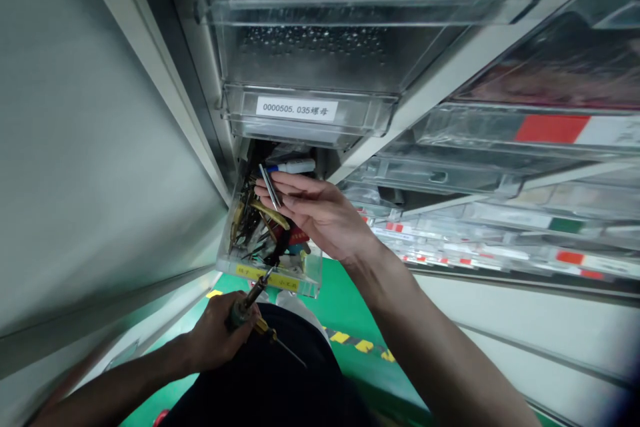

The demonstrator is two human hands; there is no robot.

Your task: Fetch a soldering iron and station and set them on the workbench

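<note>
My right hand reaches into an open clear plastic drawer full of tools. Its fingers are closed on a thin silver metal rod. A white marker with a blue cap lies just above the fingers. My left hand is lower down, near my lap, closed around screwdrivers: one tip points up toward the drawer front and a yellow-handled one points down to the right.
A clear drawer with a white label sits directly above the open one. More labelled clear drawers run off to the right. A grey cabinet panel fills the left. Green floor with yellow-black tape lies below.
</note>
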